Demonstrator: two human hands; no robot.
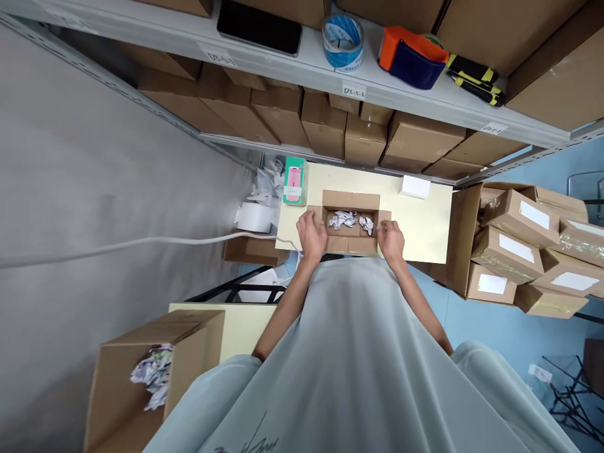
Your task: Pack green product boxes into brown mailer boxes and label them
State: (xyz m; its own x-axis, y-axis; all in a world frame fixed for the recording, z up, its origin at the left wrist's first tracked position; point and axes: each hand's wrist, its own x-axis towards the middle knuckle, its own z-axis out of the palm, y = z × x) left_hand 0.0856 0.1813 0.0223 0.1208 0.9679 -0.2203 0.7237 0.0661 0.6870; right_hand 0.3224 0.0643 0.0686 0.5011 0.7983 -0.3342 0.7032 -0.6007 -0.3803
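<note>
In front of me an open cardboard box (351, 245) stands on the cream tabletop, its flaps folded outward. Two crumpled pieces of printed paper (343, 219) lie on its bottom. My left hand (312, 236) is at the left flap, with its fingers curled over the flap's edge. On the opposite side, my right hand (391, 240) grips the right flap between thumb and fingers. A green box with a pink picture (294, 181) stands to the left of the cardboard box. Toward the right rear of the table lies a small white box (415, 187).
Above the table's back, a shelf (302, 66) bears a phone (259, 28), a tape roll (343, 43), a tape dispenser (413, 56) and utility knives (476, 78). A large carton of packed boxes (460, 239) stands right. A white cable (189, 240) crosses from the left.
</note>
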